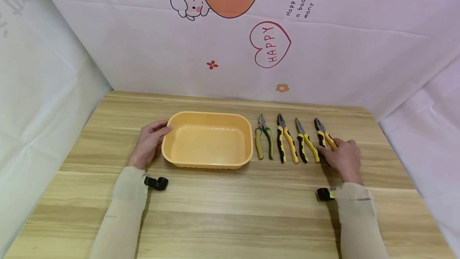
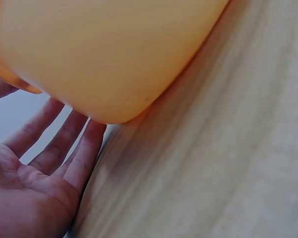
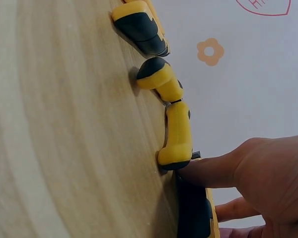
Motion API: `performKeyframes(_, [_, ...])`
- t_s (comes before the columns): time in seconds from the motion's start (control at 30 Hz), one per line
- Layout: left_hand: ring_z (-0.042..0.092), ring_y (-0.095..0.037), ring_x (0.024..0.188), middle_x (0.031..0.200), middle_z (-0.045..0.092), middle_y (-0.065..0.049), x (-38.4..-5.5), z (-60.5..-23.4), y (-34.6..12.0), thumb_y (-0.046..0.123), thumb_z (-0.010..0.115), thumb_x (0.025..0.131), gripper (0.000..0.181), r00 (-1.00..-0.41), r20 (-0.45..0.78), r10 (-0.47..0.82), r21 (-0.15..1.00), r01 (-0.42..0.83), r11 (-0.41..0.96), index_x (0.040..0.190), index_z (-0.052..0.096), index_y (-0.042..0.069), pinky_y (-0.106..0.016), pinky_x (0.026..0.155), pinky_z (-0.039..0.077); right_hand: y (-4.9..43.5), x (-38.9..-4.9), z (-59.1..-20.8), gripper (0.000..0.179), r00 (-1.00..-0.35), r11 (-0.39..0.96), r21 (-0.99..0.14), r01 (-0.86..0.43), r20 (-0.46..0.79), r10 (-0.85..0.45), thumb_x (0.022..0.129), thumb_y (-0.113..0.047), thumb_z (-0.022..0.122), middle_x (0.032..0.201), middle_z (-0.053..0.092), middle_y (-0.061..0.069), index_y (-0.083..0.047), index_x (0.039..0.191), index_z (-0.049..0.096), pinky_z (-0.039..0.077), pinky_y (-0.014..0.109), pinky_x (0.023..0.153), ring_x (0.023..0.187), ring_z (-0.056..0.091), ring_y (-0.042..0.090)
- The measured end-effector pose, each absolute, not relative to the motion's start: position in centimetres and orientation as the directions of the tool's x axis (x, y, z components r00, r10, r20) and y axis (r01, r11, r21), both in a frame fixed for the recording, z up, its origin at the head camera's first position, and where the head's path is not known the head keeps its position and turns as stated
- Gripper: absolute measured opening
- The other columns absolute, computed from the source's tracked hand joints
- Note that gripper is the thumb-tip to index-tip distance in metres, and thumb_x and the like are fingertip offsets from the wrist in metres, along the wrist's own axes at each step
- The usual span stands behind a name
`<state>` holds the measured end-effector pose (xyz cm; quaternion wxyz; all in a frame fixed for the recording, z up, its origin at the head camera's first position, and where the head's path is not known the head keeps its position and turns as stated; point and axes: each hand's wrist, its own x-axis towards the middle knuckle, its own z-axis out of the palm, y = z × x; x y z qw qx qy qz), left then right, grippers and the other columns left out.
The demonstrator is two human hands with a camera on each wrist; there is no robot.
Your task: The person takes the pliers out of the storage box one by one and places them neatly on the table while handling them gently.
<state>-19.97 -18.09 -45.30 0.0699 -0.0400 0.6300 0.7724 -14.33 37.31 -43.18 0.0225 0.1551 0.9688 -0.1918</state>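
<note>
My left hand (image 1: 148, 144) holds the left end of a yellow plastic basin (image 1: 208, 163), thumb on the rim. In the left wrist view its fingers (image 2: 64, 141) reach against the basin's outer wall. Over at the right, my right hand (image 1: 344, 159) grips the handles of the rightmost combination pliers (image 1: 320, 124), which have yellow-and-black grips. The right wrist view shows the thumb (image 3: 213, 171) against the black side of a handle (image 3: 192, 208). Just left of that hand lie needle-nose pliers (image 1: 300, 128), their handles spread.
Between basin and needle-nose pliers lie yellow-and-black combination pliers (image 1: 281, 121) and green-handled pliers (image 1: 262, 121), heads pointing away. The wooden table (image 1: 230, 207) meets a white printed cloth (image 1: 161, 59) behind, and white cloth hangs at both sides.
</note>
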Motion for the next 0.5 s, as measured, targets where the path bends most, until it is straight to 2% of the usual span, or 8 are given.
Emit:
performKeyframes(0.2, [0.069,-0.008,0.088,0.104,0.067,0.001,-20.04,-45.27,-17.99,0.010,0.070,0.097,0.050,-0.988,-0.149,0.049,0.971,-0.156,-0.180,0.137,0.052,-0.013,-0.019,0.078,0.059,37.35,-14.36,-43.03,0.086,-0.948,0.874,-0.368,0.317,-0.111,0.297,0.098,-0.052,0.061,0.127,0.038,0.044,0.018,0.143,0.040,0.043,0.064,0.084,0.113,0.037,0.056])
performKeyframes(0.37, [0.069,-0.008,0.088,0.103,0.068,0.002,-20.11,-45.25,-18.02,0.009,0.069,0.097,0.051,-0.988,-0.144,0.051,0.972,-0.151,-0.182,0.138,0.050,-0.015,-0.019,0.078,0.059,37.23,-14.29,-42.65,0.093,-0.936,0.843,-0.408,0.351,-0.140,0.323,0.097,-0.059,0.057,0.132,0.035,0.046,0.017,0.147,0.035,0.041,0.067,0.092,0.119,0.035,0.059])
performKeyframes(0.5, [0.070,-0.007,0.089,0.103,0.068,0.002,-20.09,-45.09,-18.06,0.008,0.069,0.098,0.051,-0.988,-0.141,0.058,0.966,-0.151,-0.212,0.138,0.049,-0.015,-0.018,0.079,0.059,37.09,-14.16,-42.30,0.094,-0.940,0.837,-0.430,0.339,-0.127,0.316,0.097,-0.059,0.057,0.132,0.036,0.045,0.017,0.147,0.035,0.041,0.067,0.094,0.119,0.038,0.058])
